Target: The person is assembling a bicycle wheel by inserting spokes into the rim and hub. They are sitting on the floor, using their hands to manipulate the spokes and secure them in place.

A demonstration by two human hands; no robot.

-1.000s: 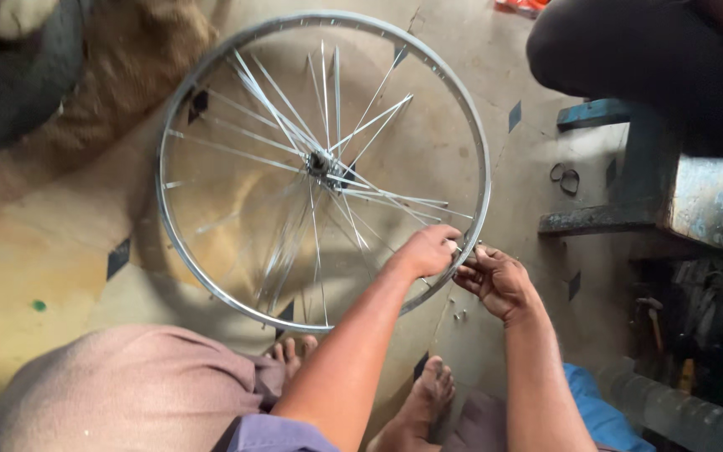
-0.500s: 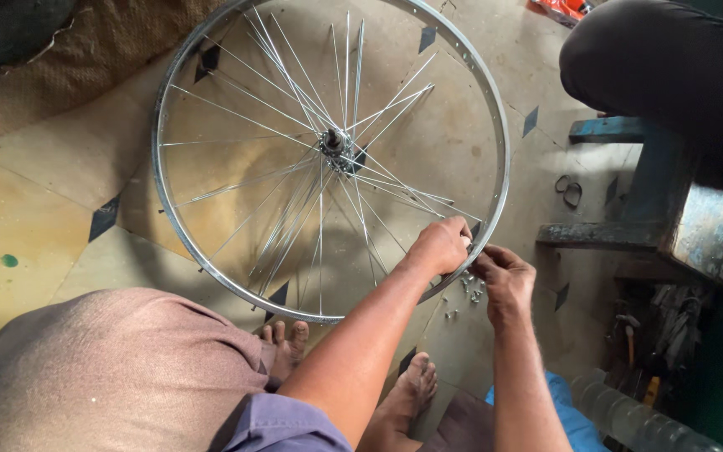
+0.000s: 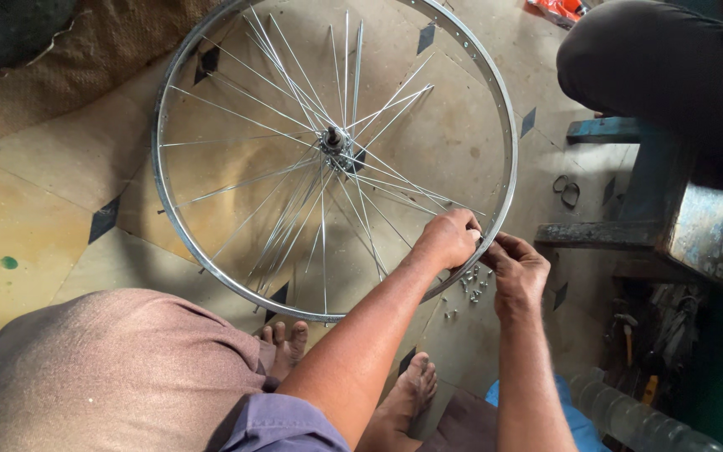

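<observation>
Wheel rim: bicycle wheel rim (image 3: 159, 167), silver metal, is lying nearly flat over the floor in the middle of the view, its near right arc passing between the two hands.
Left hand: left hand (image 3: 449, 237) is curling its fingers over the rim from the inside, grasping the metal at the near right arc, knuckles facing up.
Right hand: right hand (image 3: 516, 272) is sitting just outside the rim, touching or almost touching the left one, fingertips pinched together at the rim's edge; whatever small part they are pinching is too small to tell.
Spokes: thin steel spokes (image 3: 253, 117) are fanning out from the hub (image 3: 334, 139); several are hanging loose and crossing unevenly rather than meeting the rim.
Small fittings: a scatter of small metal fittings (image 3: 469, 286) is lying on the floor just beneath the hands, near the rim's outer edge.
Legs and feet: a bent knee in brown cloth (image 3: 110, 368) is filling the near left, and two bare feet (image 3: 284, 345) are resting on the floor just near of the rim.
Floor: tiled floor (image 3: 35, 218), pale yellow with small dark diamond insets, is lying under everything.
Bench: a worn blue wooden bench (image 3: 612, 130) is standing to the right, well apart from the wheel, with two dark rings (image 3: 566, 191) lying on the floor beside it.
Other person: another person's dark-clothed leg (image 3: 654, 59) is showing at the far right.
Sacking: coarse brown sacking (image 3: 60, 75) is covering the floor at the far left.
</observation>
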